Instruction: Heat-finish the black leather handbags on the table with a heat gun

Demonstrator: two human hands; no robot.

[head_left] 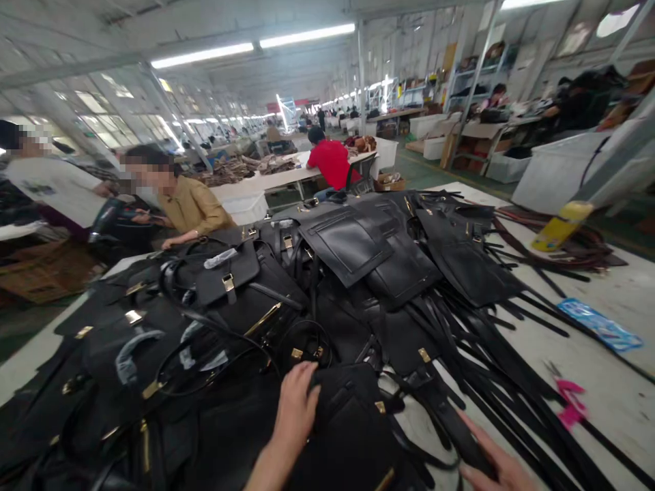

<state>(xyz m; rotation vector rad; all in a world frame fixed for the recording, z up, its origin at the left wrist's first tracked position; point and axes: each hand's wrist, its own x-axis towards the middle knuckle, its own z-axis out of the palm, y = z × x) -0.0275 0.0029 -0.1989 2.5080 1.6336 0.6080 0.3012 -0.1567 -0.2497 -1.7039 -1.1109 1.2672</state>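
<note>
Black leather bags and panels [342, 239] with gold-coloured clasps are heaped over the table. My left hand [297, 402] is at the lower middle, its fingers closed on the top edge of a black bag panel [353, 423]. At the lower right, my right hand [494, 457] is wrapped round a wide black strap [463, 436], thumb on one side and fingers on the other. Long thin black straps [491, 354] fan out beyond it to the right.
Pink-handled snips [570, 402], a blue packet [598, 324] and a yellow bottle [561, 226] lie on the table [621, 286] at right, beside coiled brown straps [588, 249]. A person in tan [197, 208] works at the table's far left; another in red [333, 164] sits beyond.
</note>
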